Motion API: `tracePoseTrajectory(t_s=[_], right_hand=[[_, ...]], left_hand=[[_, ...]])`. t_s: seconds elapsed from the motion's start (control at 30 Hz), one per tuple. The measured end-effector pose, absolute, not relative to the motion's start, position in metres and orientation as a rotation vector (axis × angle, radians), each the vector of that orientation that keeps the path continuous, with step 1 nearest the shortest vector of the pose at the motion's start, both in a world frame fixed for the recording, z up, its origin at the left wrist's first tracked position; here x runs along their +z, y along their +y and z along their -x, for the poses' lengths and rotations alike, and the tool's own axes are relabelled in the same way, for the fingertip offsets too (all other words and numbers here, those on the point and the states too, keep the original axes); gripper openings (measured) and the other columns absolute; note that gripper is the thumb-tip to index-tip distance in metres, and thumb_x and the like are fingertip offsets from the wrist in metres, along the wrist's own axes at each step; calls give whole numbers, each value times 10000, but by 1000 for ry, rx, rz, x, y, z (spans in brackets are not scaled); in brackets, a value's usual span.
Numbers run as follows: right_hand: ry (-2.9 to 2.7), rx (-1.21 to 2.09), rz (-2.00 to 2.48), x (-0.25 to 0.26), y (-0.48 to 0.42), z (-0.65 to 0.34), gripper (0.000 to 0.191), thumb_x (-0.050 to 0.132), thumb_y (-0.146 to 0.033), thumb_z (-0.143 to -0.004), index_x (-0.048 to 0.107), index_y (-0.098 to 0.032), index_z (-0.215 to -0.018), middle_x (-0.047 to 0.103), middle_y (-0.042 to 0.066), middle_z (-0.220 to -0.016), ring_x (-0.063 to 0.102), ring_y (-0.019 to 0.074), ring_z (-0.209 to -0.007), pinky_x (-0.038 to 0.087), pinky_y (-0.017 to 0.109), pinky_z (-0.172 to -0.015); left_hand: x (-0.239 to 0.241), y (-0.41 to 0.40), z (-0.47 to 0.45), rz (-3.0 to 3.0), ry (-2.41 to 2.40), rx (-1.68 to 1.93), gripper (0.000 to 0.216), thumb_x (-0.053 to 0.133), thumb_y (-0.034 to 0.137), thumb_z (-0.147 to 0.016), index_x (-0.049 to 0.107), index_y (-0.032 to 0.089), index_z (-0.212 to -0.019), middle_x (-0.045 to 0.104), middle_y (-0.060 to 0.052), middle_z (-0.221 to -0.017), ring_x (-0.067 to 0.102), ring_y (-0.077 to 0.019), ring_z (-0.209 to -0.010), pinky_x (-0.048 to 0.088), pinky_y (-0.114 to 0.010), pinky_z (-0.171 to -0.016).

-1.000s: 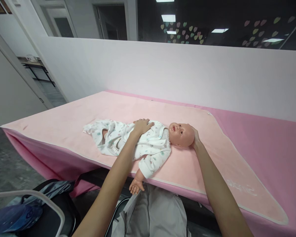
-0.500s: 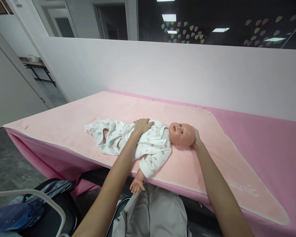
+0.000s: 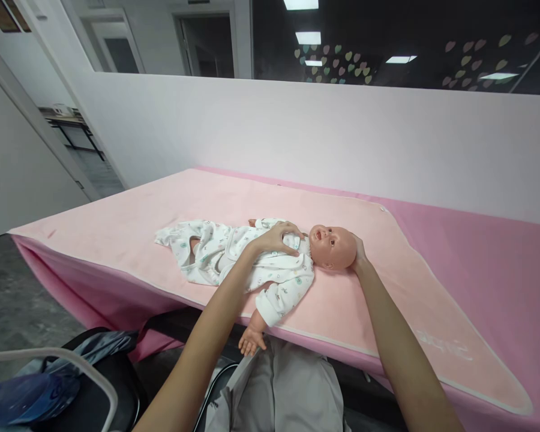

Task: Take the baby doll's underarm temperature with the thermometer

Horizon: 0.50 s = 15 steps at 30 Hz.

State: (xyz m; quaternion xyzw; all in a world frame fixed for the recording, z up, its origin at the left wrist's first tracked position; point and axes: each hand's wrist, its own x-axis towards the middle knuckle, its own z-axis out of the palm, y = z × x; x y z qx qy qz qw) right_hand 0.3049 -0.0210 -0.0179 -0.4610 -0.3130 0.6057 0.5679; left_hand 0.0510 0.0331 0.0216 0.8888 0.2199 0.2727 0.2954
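Note:
A baby doll (image 3: pixel 330 247) in a white printed outfit (image 3: pixel 270 273) lies on its back on the pink table cover, head to the right and legs to the left. My left hand (image 3: pixel 276 238) is over the doll's upper chest near the collar, thumb and fingers spread apart. Around the back of the doll's bald head my right hand (image 3: pixel 360 252) is cupped, its fingers mostly hidden behind the head. One doll arm (image 3: pixel 254 336) hangs over the table's near edge.
The light pink mat (image 3: pixel 139 198) lies over a darker pink cloth (image 3: pixel 490 264). A white wall (image 3: pixel 319 132) rises behind the table. At lower left, a black chair (image 3: pixel 99 384) holds a blue-labelled plastic bottle (image 3: pixel 31 396) and grey fabric, near a pale curved bar (image 3: pixel 81 360).
My left hand has moved right, from the doll's belly up to its upper chest, and its fingers have opened wider. My right hand stays at the head.

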Motion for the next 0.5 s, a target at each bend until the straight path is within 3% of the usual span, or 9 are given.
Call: tracePoseTrajectory(t_s=[0.13, 0.3, 0.4, 0.5], right_hand=[[-766, 1359, 1111, -19, -21, -304, 357, 471, -456, -727, 633, -221, -941, 691, 50, -1000, 633, 248, -964, 519, 374, -837], [-831, 1317, 1254, -11, -19, -313, 355, 528, -442, -682, 646, -195, -908, 701, 65, -942, 646, 244, -898, 527, 354, -771], [-807, 961, 1325, 6, -14, -320, 242, 601, -329, -616, 651, -181, -802, 699, 49, -834, 640, 201, -821, 503, 296, -746], [-1072, 633, 1375, 40, -12, -311, 184, 600, -319, -623, 653, -165, -708, 682, 39, -781, 618, 183, -814, 463, 273, -763]], left_hand=[[7, 41, -57, -2262, 755, 1060, 273, 643, 172, -593, 624, 196, -865, 547, -19, -922, 527, -168, -867, 414, -301, -830], [-5, 60, -55, -1654, 953, 1398, 388, 532, 98, -596, 549, 179, -975, 526, 34, -718, 505, -88, -587, 413, -226, -620], [-1, 61, -51, -1555, 870, 1339, 410, 601, 164, -622, 545, 176, -1028, 539, 36, -686, 513, -88, -568, 413, -230, -616], [7, 53, -49, -1832, 674, 1027, 449, 716, 270, -585, 605, 180, -1011, 583, 4, -752, 552, -123, -694, 420, -238, -670]])
